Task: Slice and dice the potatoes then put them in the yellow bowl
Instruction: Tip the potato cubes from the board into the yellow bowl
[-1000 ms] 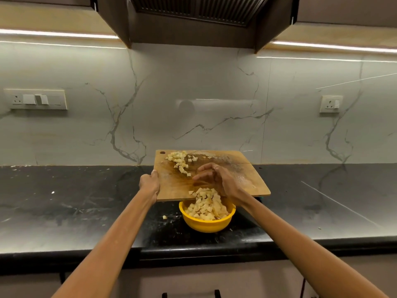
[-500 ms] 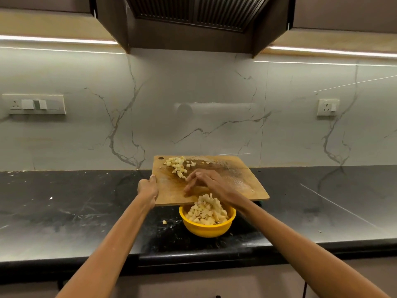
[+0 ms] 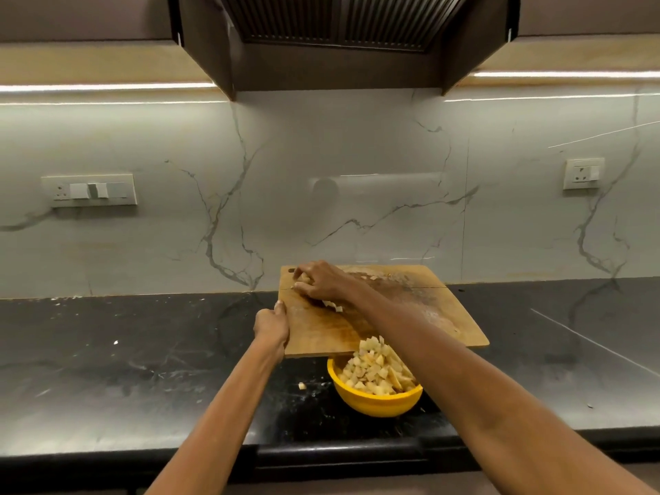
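Gripping the left edge of the wooden cutting board (image 3: 393, 316) with the left hand (image 3: 271, 328), thumb lying on the top face and the other fingers curling under it, holding the board above the dark surface (image 3: 125, 369) with its near edge hanging over the yellow bowl (image 3: 375, 405). Reaching across the board toward its 10 o'clock corner with the right hand (image 3: 321, 280), fingers lying loosely curved over a small cluster of diced potato (image 3: 334, 307), touching the pieces rather than clearly pinching any; impossible to say whether any cube is being held beneath the palm. Showing a few pale cubes just beside the heel of that hand, toward 5 o'clock. Sitting at 6 o'clock from the board, touching the surface near its front rim, the bowl carrying a heaped pile of potato cubes (image 3: 373, 369), the heap rising to meet the board's near edge. Lying alone on the surface at 9 o'clock from the bowl, just beside it, one stray potato piece (image 3: 302, 386). Crossing in front of the bowl's right side, the right forearm hiding part of the rim. Standing behind the board, a pale veined wall (image 3: 321, 173), with a switch plate (image 3: 93, 191) far off at 9 o'clock, a socket (image 3: 584, 173) at 3 o'clock, and a dark hood (image 3: 339, 41) at 12 o'clock overhead.
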Motion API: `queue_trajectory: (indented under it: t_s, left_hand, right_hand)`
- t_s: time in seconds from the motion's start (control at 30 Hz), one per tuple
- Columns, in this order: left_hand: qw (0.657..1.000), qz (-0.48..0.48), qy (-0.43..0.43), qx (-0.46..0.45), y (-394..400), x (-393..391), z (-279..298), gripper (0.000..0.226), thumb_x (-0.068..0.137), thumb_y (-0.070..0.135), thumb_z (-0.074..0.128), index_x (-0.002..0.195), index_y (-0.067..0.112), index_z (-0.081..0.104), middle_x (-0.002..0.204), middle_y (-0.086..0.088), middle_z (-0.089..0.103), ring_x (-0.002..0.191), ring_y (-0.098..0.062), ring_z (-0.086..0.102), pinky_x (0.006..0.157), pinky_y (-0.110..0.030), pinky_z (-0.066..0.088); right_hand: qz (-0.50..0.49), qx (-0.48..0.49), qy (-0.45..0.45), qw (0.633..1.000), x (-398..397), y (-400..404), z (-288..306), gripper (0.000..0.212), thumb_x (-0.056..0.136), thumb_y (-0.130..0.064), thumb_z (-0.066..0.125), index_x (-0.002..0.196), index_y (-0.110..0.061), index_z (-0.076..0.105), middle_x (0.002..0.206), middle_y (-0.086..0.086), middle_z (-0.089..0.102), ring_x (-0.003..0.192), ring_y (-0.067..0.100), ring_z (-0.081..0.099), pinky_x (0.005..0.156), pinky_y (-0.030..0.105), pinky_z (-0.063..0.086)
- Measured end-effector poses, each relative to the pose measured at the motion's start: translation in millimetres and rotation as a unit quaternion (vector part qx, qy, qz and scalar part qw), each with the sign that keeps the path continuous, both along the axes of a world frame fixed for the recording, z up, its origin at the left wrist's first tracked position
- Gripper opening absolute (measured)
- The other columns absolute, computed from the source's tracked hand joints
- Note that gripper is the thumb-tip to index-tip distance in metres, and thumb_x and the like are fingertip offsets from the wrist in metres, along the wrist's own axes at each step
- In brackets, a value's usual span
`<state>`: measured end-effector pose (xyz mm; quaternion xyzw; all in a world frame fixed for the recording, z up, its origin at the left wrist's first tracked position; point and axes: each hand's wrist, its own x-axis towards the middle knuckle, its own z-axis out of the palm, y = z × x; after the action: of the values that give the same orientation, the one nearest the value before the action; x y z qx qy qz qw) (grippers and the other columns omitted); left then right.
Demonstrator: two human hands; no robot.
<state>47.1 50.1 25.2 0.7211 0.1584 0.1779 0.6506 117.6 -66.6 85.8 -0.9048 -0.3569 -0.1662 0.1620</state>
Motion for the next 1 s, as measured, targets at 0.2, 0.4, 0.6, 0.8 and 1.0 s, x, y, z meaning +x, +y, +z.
queue_trajectory:
  t_s: [0.2,0.4,0.6,0.8,1.0]
  left_hand:
    - [1.000,0.009,0.002,-0.003,1.5,3.1,-2.6,0.042,0.100,0.031,0.040,0.095,-0.006,0.060,0.097,-0.022,0.062,0.092,-0.036,0.061,0.080,-0.042,0.050]
    - [1.000,-0.005,0.015,-0.018,0.8,2.4,-7.9,0.040,0.100,0.030,0.039,0.102,-0.005,0.057,0.104,-0.022,0.062,0.093,-0.035,0.061,0.078,-0.041,0.052]
    - [1.000,-0.006,0.008,0.000,-3.9,0.0,-1.8,0.041,0.101,0.030,0.037,0.107,-0.006,0.055,0.106,-0.021,0.059,0.096,-0.033,0.058,0.075,-0.036,0.047]
    - [1.000,-0.004,0.002,0.006,0.5,-1.1,-2.6,0.041,0.101,0.031,0.036,0.105,-0.005,0.055,0.105,-0.020,0.060,0.094,-0.032,0.060,0.078,-0.039,0.050]
    - [1.000,-0.007,0.000,0.024,3.1,0.0,-1.1,0.040,0.101,0.031,0.036,0.103,-0.004,0.055,0.104,-0.020,0.059,0.095,-0.033,0.059,0.080,-0.040,0.048]
  right_hand:
    - [0.030,0.021,-0.053,0.998,-4.2,-17.6,-13.2,0.013,0.092,-0.017,0.055,0.092,-0.004,0.059,0.095,0.011,0.060,0.083,0.019,0.051,0.071,0.024,0.039]
    - [0.088,0.031,-0.080,0.992,-31.5,-59.8,-36.0,0.009,0.091,-0.014,0.059,0.088,-0.005,0.060,0.088,0.007,0.059,0.080,0.015,0.049,0.074,0.026,0.042]
    - [0.062,0.185,-0.004,0.981,-33.0,-66.9,-19.9,0.014,0.093,-0.015,0.059,0.098,-0.006,0.067,0.099,0.007,0.068,0.090,0.018,0.062,0.081,0.024,0.048]
    - [-0.031,0.157,0.083,0.984,12.4,-45.9,-6.6,0.035,0.100,-0.024,0.046,0.127,-0.002,0.052,0.126,0.015,0.057,0.115,0.027,0.054,0.085,0.025,0.042]
    - [-0.006,0.098,0.114,0.989,14.8,-23.0,-1.9,0.034,0.099,-0.027,0.047,0.127,-0.009,0.054,0.125,0.011,0.058,0.113,0.024,0.055,0.092,0.030,0.045]
